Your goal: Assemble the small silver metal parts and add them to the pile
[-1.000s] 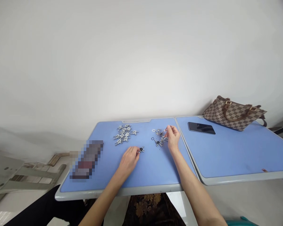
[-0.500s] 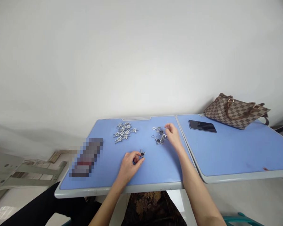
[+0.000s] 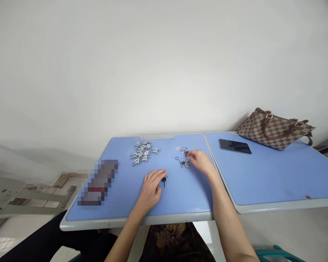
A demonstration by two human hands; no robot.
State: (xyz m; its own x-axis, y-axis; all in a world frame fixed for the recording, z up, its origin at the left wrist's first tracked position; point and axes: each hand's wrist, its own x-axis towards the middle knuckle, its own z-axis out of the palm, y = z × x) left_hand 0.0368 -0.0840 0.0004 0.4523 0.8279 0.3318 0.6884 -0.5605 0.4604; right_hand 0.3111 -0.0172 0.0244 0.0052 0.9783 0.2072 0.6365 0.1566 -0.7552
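Touching metal parts (image 3: 164,179), the hands (image 3: 200,161) curve, the left (image 3: 151,187) more open.

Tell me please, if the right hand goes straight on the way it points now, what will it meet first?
Probably the small silver metal part with a round black centre, just at the fingertips of the right hand. Depth is unclear, so I cannot tell if they touch.

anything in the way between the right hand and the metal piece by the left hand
Yes: loose metal parts lie on the table beside the right hand. Past them, nothing visible blocks the way to the metal piece by the left hand.
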